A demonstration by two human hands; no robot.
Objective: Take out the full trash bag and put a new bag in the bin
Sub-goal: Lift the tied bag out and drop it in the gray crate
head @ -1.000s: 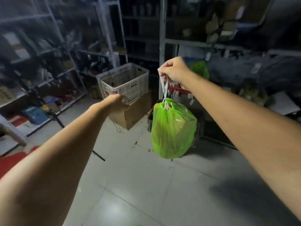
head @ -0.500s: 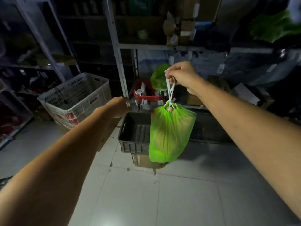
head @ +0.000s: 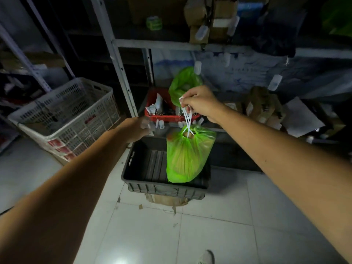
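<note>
Removal step: right hand (head: 198,101) pinches the white drawstrings (head: 187,119), the full green bag (head: 187,159) hanging over a dark grey crate (head: 163,187) — left hand (head: 138,130) blurred, finger state unreadable — next, a controlled lowering.

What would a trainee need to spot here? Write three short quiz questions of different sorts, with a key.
1. True or false: the green trash bag rests on the floor.
2. Which hand grips the white drawstrings? A) left hand B) right hand C) both
3. Fill in: the bag hangs above the dark ____ crate.

Key: 1. False, it hangs in the air. 2. B; the left hand is blurred, reaching forward, touching no strings. 3. grey.
</note>
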